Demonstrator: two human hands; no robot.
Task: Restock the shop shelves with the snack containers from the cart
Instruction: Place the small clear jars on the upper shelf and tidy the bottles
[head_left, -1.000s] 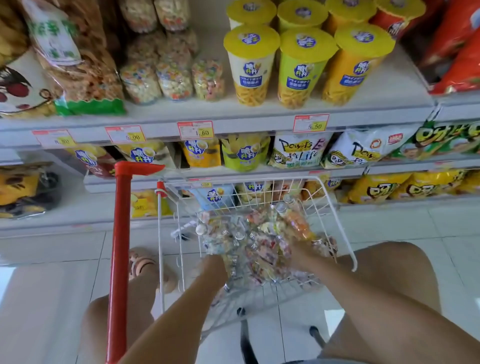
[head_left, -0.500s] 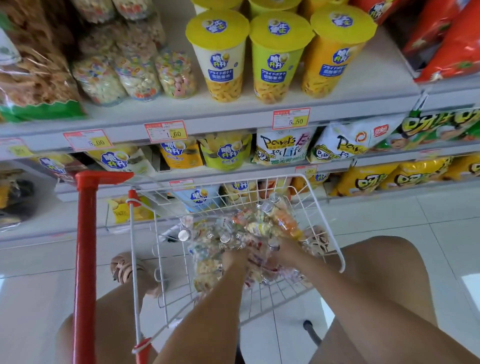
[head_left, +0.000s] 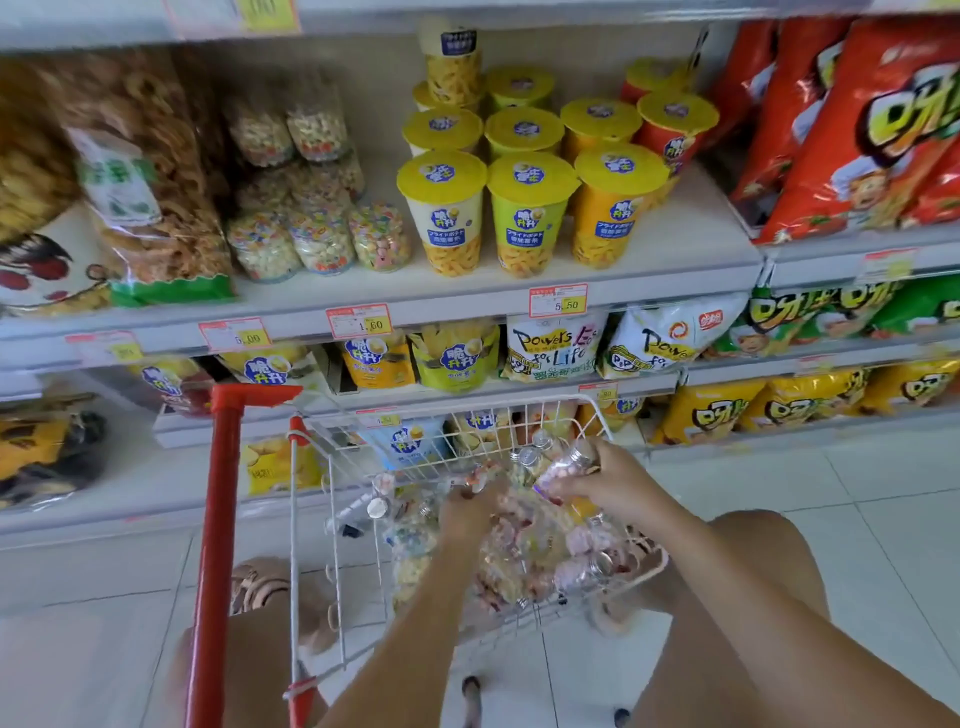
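Observation:
A white wire cart basket holds several clear snack jars with silver lids. My right hand grips a clear jar of pink snacks and has it raised near the basket's far rim. My left hand is down among the jars in the basket with curled fingers, gripping a jar there. On the middle shelf stands a stack of the same clear jars, between a big bag of fried snacks and the yellow-lidded cups.
Yellow-lidded snack cups fill the shelf's centre. Red chip bags stand at the right. The cart's red handle post rises on the left. Lower shelves hold snack bags. My knees flank the basket on a white tiled floor.
My right hand has come up out of the pile with a jar in its grip. My view has tilted upward, so more of the shelf shows.

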